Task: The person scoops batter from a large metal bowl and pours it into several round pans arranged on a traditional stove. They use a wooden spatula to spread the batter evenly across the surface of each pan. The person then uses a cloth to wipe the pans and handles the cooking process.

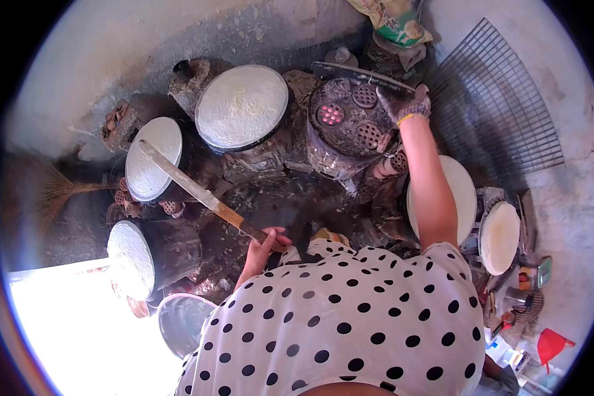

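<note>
My left hand [266, 250] grips the dark handle of a long, flat wooden spatula [193, 188], whose pale end reaches over a batter-covered griddle. In a knit work glove, my right hand [407, 105] holds the edge of a round griddle plate [361, 73], tipped up at the back of a drum-shaped coal stove [336, 153]. Honeycomb coal briquettes [369, 135] show in the stove top; one briquette [330, 115] glows red. To the left of this stove, a round griddle [242, 106] and a smaller-looking griddle [153, 158] carry whitish layers.
Another coated griddle [130, 260] stands at left above a basin [185, 321]. Right of my arm are a pale round griddle [455, 193] and a stack of flat round breads [500, 238]. A wire grid [500, 99] leans on the wall. A twig broom [64, 190] lies far left.
</note>
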Tool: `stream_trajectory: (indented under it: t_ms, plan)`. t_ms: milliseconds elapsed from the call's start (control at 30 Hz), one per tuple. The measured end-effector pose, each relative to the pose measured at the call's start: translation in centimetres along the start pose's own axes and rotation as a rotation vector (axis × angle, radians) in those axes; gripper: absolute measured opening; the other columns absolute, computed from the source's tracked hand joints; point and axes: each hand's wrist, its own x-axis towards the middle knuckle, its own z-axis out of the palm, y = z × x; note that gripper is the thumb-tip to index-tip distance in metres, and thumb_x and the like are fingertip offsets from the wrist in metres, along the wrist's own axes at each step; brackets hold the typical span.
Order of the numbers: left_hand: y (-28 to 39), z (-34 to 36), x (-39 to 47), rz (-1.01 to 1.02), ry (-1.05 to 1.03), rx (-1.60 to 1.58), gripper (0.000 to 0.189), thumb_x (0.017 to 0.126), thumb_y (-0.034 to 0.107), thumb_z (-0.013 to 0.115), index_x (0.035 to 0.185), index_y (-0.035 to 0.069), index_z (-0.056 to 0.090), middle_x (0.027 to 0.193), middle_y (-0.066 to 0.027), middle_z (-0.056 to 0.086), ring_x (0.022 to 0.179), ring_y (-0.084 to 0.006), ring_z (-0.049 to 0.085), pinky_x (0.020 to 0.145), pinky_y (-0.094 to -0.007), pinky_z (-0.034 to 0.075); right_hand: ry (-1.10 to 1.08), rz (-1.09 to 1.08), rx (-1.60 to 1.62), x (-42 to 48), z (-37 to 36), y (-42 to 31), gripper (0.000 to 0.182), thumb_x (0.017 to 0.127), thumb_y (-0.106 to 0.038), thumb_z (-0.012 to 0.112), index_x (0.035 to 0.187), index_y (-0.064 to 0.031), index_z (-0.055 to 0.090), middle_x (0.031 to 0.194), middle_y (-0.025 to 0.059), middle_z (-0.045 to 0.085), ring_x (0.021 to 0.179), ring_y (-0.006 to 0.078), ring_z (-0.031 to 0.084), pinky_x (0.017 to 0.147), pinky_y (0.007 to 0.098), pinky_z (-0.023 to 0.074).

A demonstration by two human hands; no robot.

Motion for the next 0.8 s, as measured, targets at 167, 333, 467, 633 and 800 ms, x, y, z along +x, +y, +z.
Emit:
stream_trajectory:
  t_ms: [167, 333, 467, 633, 800]
  plan:
    - [-0.2, -0.5, 0.2, -0.039, 0.005, 0.035, 0.037, 0.099, 0.032, 0.046, 0.117, 0.001, 0.054, 0.091, -0.0106, 0.067, 0.079, -0.0168, 0.064, 0.075, -0.0302, 0.051, 0.029, 0.037, 0.003, -2.6, -9.0, 5.5, 0.059, 0.090, -0.055, 0.042, 0.133, -0.0149, 0.045, 0.135, 0.0150, 0.047, 0.121, 0.0396, 0.045, 0.096, 0.0629, 0.0379]
    - [-0.4, -0.4, 0.3, -0.050, -0.010, 0.008, 0.037, 0.099, 0.031, 0.045, 0.117, 0.000, 0.053, 0.089, -0.0107, 0.067, 0.080, -0.0168, 0.064, 0.073, -0.0292, 0.051, 0.152, 0.111, 0.045, -2.2, -20.2, 10.3, 0.056, 0.086, -0.051, 0.050, 0.129, -0.0165, 0.050, 0.130, 0.0098, 0.053, 0.119, 0.0342, 0.049, 0.095, 0.0598, 0.0406]
    - [0.6, -0.6, 0.6, -0.064, 0.000, 0.046, 0.036, 0.099, 0.030, 0.046, 0.116, 0.000, 0.055, 0.090, -0.0100, 0.067, 0.080, -0.0163, 0.064, 0.075, -0.0300, 0.050, 0.201, 0.121, 0.167, -2.8, -19.8, 12.1, 0.054, 0.093, -0.046, 0.043, 0.134, -0.0109, 0.045, 0.138, 0.0135, 0.045, 0.125, 0.0363, 0.043, 0.097, 0.0594, 0.0411]
    - [1.1, -0.7, 1.8, -0.094, -0.032, 0.140, 0.034, 0.099, 0.028, 0.046, 0.116, 0.000, 0.055, 0.090, -0.0103, 0.067, 0.079, -0.0163, 0.063, 0.075, -0.0297, 0.051, 0.203, 0.165, 0.197, -1.6, -24.8, 13.5, 0.050, 0.093, -0.043, 0.037, 0.130, -0.0103, 0.050, 0.135, 0.0073, 0.049, 0.121, 0.0296, 0.047, 0.097, 0.0518, 0.0408]
    - [2.3, -0.8, 4.3, -0.146, -0.169, 0.178, 0.032, 0.099, 0.025, 0.047, 0.117, -0.001, 0.053, 0.092, -0.0120, 0.067, 0.084, -0.0188, 0.065, 0.076, -0.0316, 0.053, 0.388, 0.294, -0.608, -4.0, -32.6, 15.5, 0.054, 0.087, -0.053, 0.049, 0.112, -0.0069, 0.061, 0.110, 0.0104, 0.065, 0.098, 0.0288, 0.061, 0.084, 0.0490, 0.0450]
